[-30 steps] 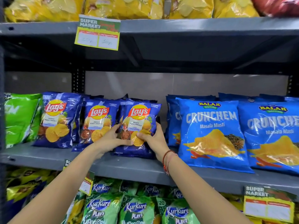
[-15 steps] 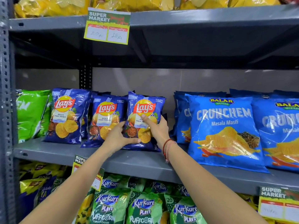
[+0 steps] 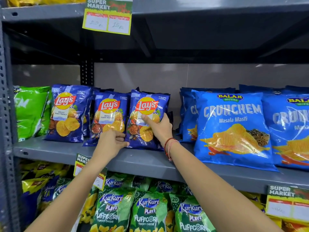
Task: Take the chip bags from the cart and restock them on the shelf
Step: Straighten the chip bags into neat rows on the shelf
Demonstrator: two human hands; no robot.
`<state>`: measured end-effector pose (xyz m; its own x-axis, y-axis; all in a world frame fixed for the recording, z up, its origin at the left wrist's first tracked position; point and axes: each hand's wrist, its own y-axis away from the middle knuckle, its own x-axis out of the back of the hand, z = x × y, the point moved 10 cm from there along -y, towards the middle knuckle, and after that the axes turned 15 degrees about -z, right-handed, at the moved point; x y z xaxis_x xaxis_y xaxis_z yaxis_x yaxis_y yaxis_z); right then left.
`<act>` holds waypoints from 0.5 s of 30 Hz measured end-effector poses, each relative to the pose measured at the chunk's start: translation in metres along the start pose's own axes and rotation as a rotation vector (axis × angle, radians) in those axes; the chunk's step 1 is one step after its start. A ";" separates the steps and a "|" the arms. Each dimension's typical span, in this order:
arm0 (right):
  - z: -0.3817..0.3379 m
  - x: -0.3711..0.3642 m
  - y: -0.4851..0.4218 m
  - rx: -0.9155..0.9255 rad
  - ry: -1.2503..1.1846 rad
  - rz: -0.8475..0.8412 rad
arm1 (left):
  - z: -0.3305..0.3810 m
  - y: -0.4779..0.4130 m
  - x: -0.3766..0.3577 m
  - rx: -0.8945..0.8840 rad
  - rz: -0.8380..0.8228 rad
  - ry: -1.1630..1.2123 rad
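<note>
Grey metal shelf (image 3: pixel 142 160), middle tier. Dark blue glossy Lay's chip bag (image 3: pixel 147 119) stands upright on it, rightmost of three matching front bags. Second dark blue Lay's bag (image 3: pixel 108 114) is just left of it, touching; third dark blue Lay's bag (image 3: pixel 66 113) further left. Crinkled green bag (image 3: pixel 30 113) at the far left end.

Left hand (image 3: pixel 111 142) curled around the held bag's lower left edge, fingers tucked between it and its neighbour. Right hand (image 3: pixel 158 126) grips its right side, thumb flat across the front, fingers behind. Red thread bracelet (image 3: pixel 168 144) on the right wrist.

Right of the held bag, past a small gap: large light blue Crunchem bags (image 3: pixel 232 129). Yellow-bordered paper price tag (image 3: pixel 107 15) hangs above. Green Kurkure Puffcorn packs (image 3: pixel 147 210) on the tier below.
</note>
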<state>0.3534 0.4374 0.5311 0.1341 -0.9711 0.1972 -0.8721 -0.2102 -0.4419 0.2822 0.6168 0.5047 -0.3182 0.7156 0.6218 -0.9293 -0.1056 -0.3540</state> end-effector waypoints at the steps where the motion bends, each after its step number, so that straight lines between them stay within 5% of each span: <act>1: 0.000 0.000 0.001 -0.004 -0.005 -0.002 | -0.001 0.000 0.000 0.003 0.002 0.008; 15: -0.007 0.029 0.017 0.050 0.026 0.077 | 0.049 0.016 0.016 -0.099 0.145 -0.164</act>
<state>0.3388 0.4066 0.5348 0.0544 -0.9815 0.1835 -0.8548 -0.1408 -0.4996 0.2526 0.5929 0.5433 -0.4809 0.5756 0.6614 -0.8511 -0.1252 -0.5098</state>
